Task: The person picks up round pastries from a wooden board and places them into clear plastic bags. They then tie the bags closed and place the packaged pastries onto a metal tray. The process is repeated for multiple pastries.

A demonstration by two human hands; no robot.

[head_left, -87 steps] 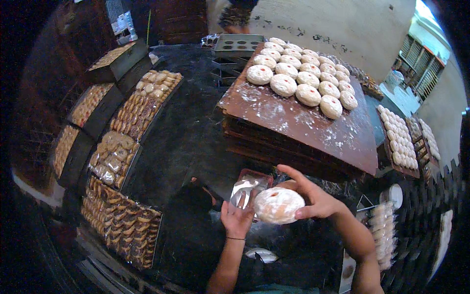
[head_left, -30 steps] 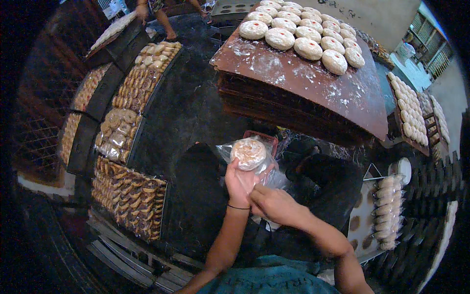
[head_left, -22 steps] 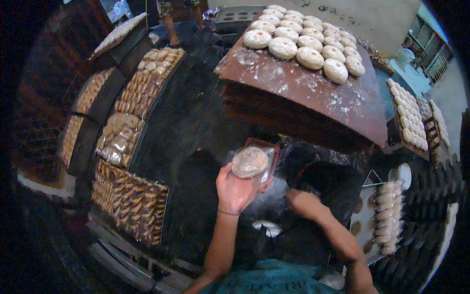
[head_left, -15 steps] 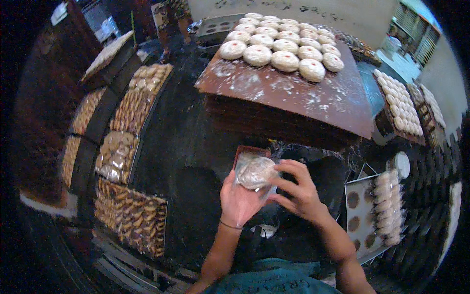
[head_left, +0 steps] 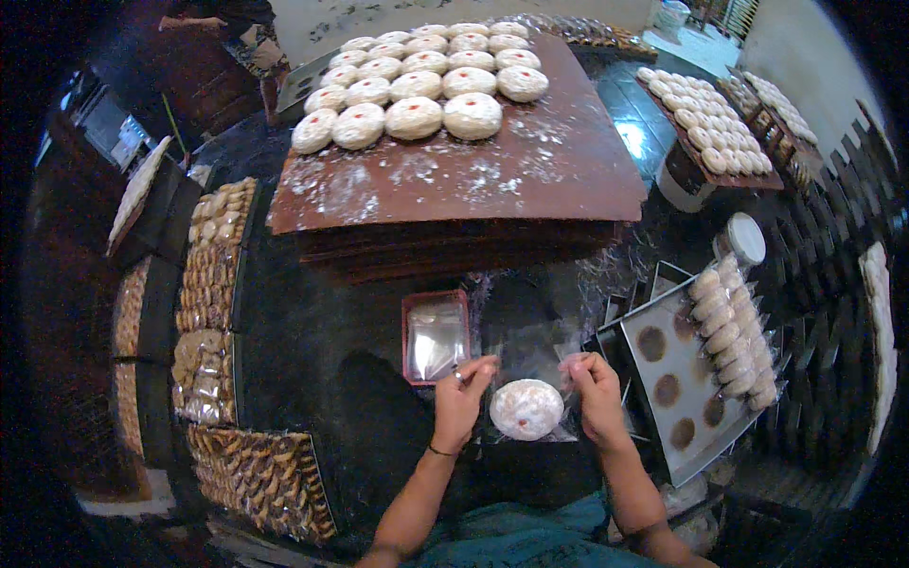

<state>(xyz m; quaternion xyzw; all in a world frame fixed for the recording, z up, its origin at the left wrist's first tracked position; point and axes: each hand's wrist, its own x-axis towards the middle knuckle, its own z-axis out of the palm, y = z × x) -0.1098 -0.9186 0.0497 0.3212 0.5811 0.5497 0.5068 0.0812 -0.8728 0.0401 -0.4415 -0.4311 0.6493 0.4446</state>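
Observation:
A round, flour-dusted white bun (head_left: 526, 411) with a small red dot near its lower edge hangs in a clear plastic bag (head_left: 532, 346) in front of me. With finger and thumb, my left hand (head_left: 458, 407) pinches the bag's upper left corner. My right hand (head_left: 600, 398) pinches the opposite corner, so the film is spread between both. Just beyond my left hand lies a shallow red tray (head_left: 406, 336) holding a stack of clear film (head_left: 436, 331).
Ahead, stacked brown boards (head_left: 568, 180) carry rows of dotted buns (head_left: 414, 118). To the right, a metal baking tray (head_left: 653, 402) bears bagged buns (head_left: 724, 331). Trays of packed pastries (head_left: 260, 478) line the left. A person (head_left: 251, 43) stands at the far left.
The bun was lying on my left palm with my right fingers at its plastic wrap. Now both hands pinch the bag's corners apart, and the bun hangs lower between them. The view has shifted right.

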